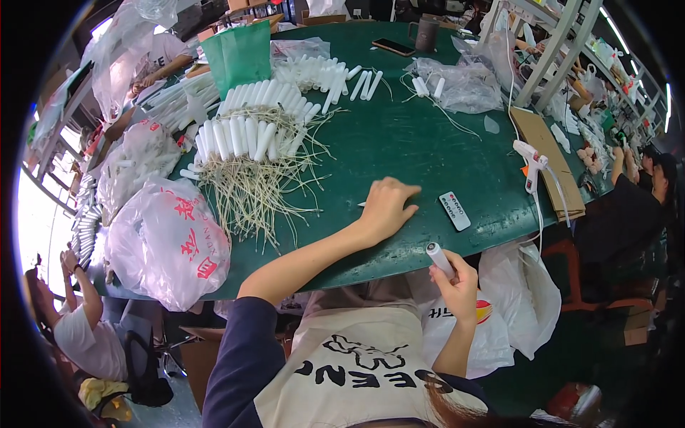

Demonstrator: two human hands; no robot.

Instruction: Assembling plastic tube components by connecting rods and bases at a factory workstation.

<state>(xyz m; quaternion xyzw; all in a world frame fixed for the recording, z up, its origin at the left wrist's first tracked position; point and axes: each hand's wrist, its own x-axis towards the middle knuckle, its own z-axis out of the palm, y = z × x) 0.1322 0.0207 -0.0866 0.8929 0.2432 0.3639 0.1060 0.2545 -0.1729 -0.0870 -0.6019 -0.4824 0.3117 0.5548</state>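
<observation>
Nearest, just off the desk's near edge, the right hand [459, 284] is closed around a white tube [442, 262], thumb and fingers pressed to its sides. The tube tilts a little left, its dark-ringed round end uppermost and clear of the grip. That forearm rises almost straight from the near side, with the wrist turned inward.

A little farther and to the left, the left hand [387, 207] is over the green desk [385, 146], back upward, forefinger and thumb spread apart toward the right and the other fingers tucked beneath; whether those fingers touch the surface is hard to tell. Its forearm slants in from the near left, elbow bent at the desk's edge.

Right of the left hand lies a white remote control [454, 211]; farther right is a white glue gun [530, 165]. Far left, many white tubes with pale wires [246, 138] lie in rows, and beyond them stands a green bag [237, 60].
</observation>
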